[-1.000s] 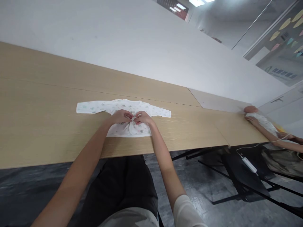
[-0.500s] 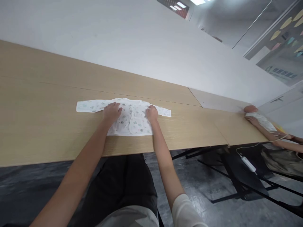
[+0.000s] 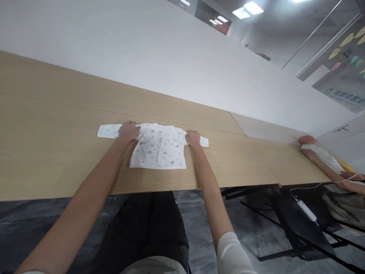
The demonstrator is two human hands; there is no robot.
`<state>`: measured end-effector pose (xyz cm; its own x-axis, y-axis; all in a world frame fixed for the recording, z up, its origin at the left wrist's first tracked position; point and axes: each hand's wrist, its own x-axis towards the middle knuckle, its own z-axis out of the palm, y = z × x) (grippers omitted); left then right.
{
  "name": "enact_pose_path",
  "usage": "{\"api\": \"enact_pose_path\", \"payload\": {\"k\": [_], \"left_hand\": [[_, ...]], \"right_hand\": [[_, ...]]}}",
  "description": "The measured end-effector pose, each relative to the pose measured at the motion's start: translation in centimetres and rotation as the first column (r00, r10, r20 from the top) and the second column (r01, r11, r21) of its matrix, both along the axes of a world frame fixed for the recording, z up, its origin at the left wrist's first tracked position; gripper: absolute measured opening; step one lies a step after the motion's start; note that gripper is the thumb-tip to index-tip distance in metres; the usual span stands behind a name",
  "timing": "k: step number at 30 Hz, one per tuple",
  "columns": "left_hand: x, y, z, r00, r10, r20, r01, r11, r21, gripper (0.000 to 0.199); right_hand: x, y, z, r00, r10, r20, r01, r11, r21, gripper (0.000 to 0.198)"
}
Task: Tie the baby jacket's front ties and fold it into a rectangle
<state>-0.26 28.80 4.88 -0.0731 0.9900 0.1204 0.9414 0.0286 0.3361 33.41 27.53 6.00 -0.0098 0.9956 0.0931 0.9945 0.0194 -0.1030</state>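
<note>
A small white baby shirt [image 3: 159, 146] with a scattered print lies flat on the wooden table, its sleeves spread out to both sides and its front overlapped down the middle. My left hand [image 3: 129, 131] rests on the left sleeve near the shoulder, fingers laid flat on the cloth. On the other side, my right hand [image 3: 193, 138] lies over the right sleeve, its fingers stretched over the fabric and apart from the shirt's body. Both cuffs show beyond my hands. Neither hand lifts the cloth.
The light wooden table [image 3: 71, 160] runs along a white wall [image 3: 119, 49]. Far right, another person's hand [image 3: 309, 154] touches a doll [image 3: 319, 152] in pale clothing. A black folding chair [image 3: 299, 220] with a white power strip [image 3: 306, 211] stands below the table edge.
Both hands have moved outward from the shirt's body onto its sleeves, the left hand leftward and the right hand rightward. The view has shifted slightly.
</note>
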Motion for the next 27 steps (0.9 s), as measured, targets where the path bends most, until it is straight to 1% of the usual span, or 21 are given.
{"api": "enact_pose_path", "payload": {"k": [2,5,7,10,12,14,15,17,19,21,22,24,27], "left_hand": [[-0.7,0.6,0.4,0.999,-0.029,-0.037,0.027,0.998,-0.060,0.047],[-1.2,1.0,1.3,0.993,-0.057,-0.100,0.049,0.995,-0.083,0.039],[-1.3,1.0,2.4,0.990,-0.039,-0.137,0.027,0.996,-0.087,0.034],[-1.8,0.7,4.7,0.991,-0.028,-0.128,0.017,0.996,-0.082,0.038],[-2.3,0.6,6.7,0.999,0.005,-0.049,-0.008,0.999,-0.048,0.044],[-2.8,0.4,8.9,0.996,0.050,0.073,-0.054,0.997,0.056,0.050],[-2.9,0.3,9.9,0.989,0.061,0.133,-0.080,0.987,0.141,0.051],[-3.2,0.0,11.6,0.976,0.062,0.207,-0.125,0.943,0.309,0.052],[-3.2,-0.4,12.7,0.971,0.046,0.233,-0.144,0.895,0.422,0.053],[-3.3,-1.0,12.9,0.970,0.042,0.238,-0.152,0.872,0.466,0.052],[-3.4,-1.5,12.7,0.970,0.046,0.238,-0.155,0.872,0.465,0.051],[-3.6,-2.5,11.6,0.971,0.061,0.232,-0.157,0.892,0.423,0.050],[-4.2,-4.4,9.3,0.974,0.067,0.217,-0.135,0.940,0.313,0.051]], "right_hand": [[0.2,0.3,0.4,1.000,-0.004,0.000,0.004,1.000,-0.021,0.038],[0.3,0.6,1.1,1.000,-0.003,0.018,0.004,0.997,-0.074,0.032],[0.4,0.7,2.0,0.999,0.020,0.041,-0.015,0.994,-0.105,0.027],[1.1,1.0,3.9,1.000,0.025,0.005,-0.024,0.995,-0.099,0.018],[2.0,1.5,5.8,0.994,0.032,-0.102,-0.034,0.999,-0.011,0.016],[2.9,2.0,7.8,0.971,0.082,-0.225,-0.044,0.985,0.169,0.017],[3.4,2.2,8.8,0.958,0.117,-0.262,-0.043,0.961,0.273,0.017],[4.1,2.7,10.6,0.946,0.175,-0.274,-0.040,0.899,0.437,0.017],[4.4,2.8,11.8,0.952,0.192,-0.238,-0.044,0.857,0.514,0.017],[4.4,2.4,12.2,0.965,0.181,-0.190,-0.054,0.846,0.530,0.017],[4.3,2.0,12.0,0.972,0.169,-0.165,-0.060,0.851,0.522,0.018],[4.0,0.8,11.2,0.985,0.137,-0.101,-0.074,0.879,0.471,0.018],[3.8,-1.9,9.2,0.994,0.103,0.018,-0.104,0.937,0.333,0.017]]}}
